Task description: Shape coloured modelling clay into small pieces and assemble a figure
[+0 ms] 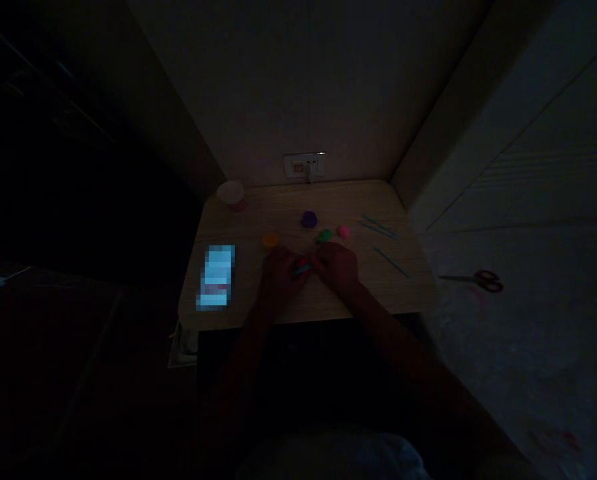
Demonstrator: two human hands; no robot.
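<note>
In the dim light both hands meet near the front of a small wooden table (248, 293). My left hand (280, 275) is closed around a small red and blue piece (303, 265), whose kind I cannot make out. The fingers of my right hand (339, 265) are pinched at its right end. Just beyond my hands lie a green lump (323, 236), a pink lump (344, 231) and a purple lump (309, 219), all like modelling clay. An orange round piece (270, 240) lies past my left hand.
A lit, blurred-out phone (217, 277) lies at the table's left. At the back left stands a pale cup (232, 195). Thin blue-green sticks (391, 262) are on the right. Scissors (478, 280) lie beyond the right edge. A wall socket (304, 165) holds a plug.
</note>
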